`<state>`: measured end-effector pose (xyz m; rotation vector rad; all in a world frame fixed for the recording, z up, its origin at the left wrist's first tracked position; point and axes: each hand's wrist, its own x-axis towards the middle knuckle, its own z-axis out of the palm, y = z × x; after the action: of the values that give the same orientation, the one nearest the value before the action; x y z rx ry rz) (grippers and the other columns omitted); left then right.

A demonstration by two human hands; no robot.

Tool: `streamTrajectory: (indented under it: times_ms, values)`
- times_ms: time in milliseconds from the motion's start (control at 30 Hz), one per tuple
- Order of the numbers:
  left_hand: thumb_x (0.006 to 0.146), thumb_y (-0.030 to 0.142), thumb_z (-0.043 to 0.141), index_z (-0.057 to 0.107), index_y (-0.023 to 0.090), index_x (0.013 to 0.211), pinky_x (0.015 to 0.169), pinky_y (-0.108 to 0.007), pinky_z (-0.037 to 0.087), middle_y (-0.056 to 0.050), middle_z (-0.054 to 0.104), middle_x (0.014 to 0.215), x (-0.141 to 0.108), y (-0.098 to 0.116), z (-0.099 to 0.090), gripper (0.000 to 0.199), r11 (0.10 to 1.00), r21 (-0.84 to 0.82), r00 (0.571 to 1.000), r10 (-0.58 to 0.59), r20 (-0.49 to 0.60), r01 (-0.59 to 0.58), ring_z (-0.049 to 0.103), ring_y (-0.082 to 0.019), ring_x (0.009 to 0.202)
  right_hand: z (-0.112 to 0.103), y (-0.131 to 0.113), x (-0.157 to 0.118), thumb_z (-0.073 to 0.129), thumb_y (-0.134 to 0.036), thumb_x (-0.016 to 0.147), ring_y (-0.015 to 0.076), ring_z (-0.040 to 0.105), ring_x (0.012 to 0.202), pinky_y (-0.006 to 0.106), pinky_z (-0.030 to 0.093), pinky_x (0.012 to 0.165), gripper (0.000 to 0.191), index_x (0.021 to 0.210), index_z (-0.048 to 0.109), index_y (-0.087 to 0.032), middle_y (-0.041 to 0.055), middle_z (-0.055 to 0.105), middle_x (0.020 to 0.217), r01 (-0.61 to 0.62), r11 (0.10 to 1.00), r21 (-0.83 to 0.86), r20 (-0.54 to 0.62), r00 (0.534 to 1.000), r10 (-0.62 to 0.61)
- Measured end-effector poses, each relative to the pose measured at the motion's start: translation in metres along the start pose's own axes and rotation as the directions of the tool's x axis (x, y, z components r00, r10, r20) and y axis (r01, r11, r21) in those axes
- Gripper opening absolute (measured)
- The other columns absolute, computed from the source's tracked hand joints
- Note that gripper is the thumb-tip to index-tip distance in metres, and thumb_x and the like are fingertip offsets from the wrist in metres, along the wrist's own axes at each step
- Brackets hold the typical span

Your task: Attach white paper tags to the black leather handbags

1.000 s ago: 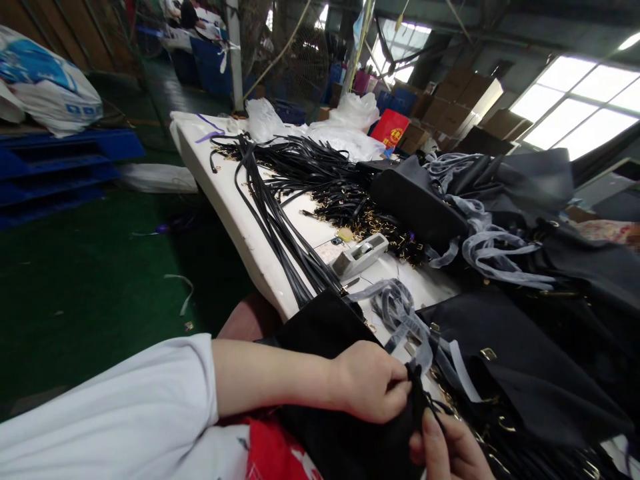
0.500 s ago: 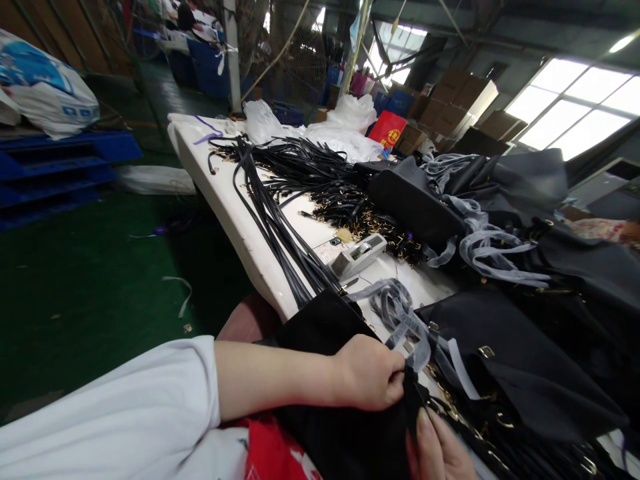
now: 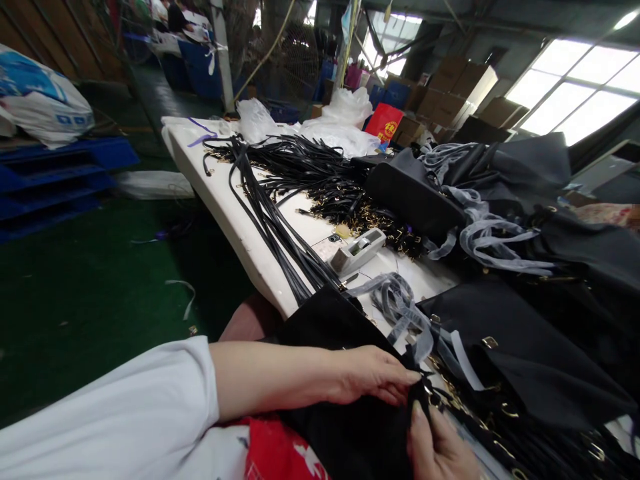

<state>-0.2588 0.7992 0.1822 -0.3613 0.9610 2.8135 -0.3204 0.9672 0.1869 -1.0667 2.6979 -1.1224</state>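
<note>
A black bag (image 3: 325,327) lies across my lap against the table edge. My left hand (image 3: 375,375) reaches over it, fingers lengthened and pressed together, gripping its edge near a small metal fitting; the thumb is hidden. Close by, at the lower right, my right hand (image 3: 440,443) pinches the same edge between thumb and fingers. A gold-coloured clasp (image 3: 434,399) shows just above the right fingertips. Beyond the hands, a bundle of translucent plastic strips (image 3: 395,300) rests on the table.
Long black straps (image 3: 273,223) with gold hooks cover part of the white table (image 3: 225,227). A grey tape dispenser (image 3: 357,252) sits beside them. More black bags (image 3: 520,347) pile up on the right. Blue pallets (image 3: 60,180) stand on the green floor at left.
My left hand has gone from a closed fist to straighter fingers, slightly further right on the bag's edge. The metal clasp near my right hand now shows. The view has shifted slightly.
</note>
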Motion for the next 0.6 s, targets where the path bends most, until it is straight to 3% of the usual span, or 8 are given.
streamTrajectory:
  times_ms: [100,300,467,600]
  values:
    - [0.058,0.033,0.088,0.068,0.012,0.070,0.070,-0.019,0.045,0.002,0.064,0.066,0.000,-0.003,0.002,0.031,0.987,-0.145,0.996,-0.071,-0.052,0.063,0.058,-0.006,0.062,0.005,-0.001,0.000,0.048,-0.059,0.090,0.0220,0.069,0.069,0.028,0.048,0.062,0.050,0.098,0.074,-0.017,0.0095,0.074,0.082,0.157,0.979,-0.129,-0.011,0.987,-0.160]
    - [0.060,0.019,0.084,0.071,0.012,0.070,0.065,-0.017,0.046,0.001,0.066,0.065,0.004,-0.002,0.005,0.018,0.969,-0.211,0.984,-0.151,-0.090,0.130,0.058,-0.007,0.061,0.003,-0.011,0.003,0.043,-0.050,0.095,0.0174,0.062,0.054,0.027,0.044,0.055,0.046,0.081,0.074,-0.020,0.0059,0.068,0.064,0.292,0.944,-0.155,0.062,0.956,-0.286]
    - [0.060,0.016,0.082,0.072,0.012,0.073,0.068,-0.018,0.046,0.001,0.069,0.068,0.005,-0.008,0.003,0.017,0.972,-0.221,0.986,-0.110,-0.125,0.080,0.059,-0.007,0.062,0.006,-0.016,0.002,0.042,-0.047,0.096,0.0154,0.058,0.052,0.025,0.041,0.054,0.045,0.072,0.069,-0.020,0.0032,0.064,0.060,0.273,0.961,-0.047,0.109,0.957,-0.267]
    - [0.075,0.022,0.072,0.074,0.010,0.082,0.081,-0.022,0.048,-0.004,0.073,0.079,0.004,-0.004,0.003,0.014,0.954,-0.284,0.992,-0.114,-0.054,0.094,0.067,-0.011,0.076,0.016,-0.018,-0.003,0.042,-0.047,0.095,0.0149,0.055,0.053,0.024,0.040,0.053,0.045,0.067,0.064,-0.020,0.0025,0.060,0.058,0.246,0.969,0.031,0.133,0.960,-0.248]
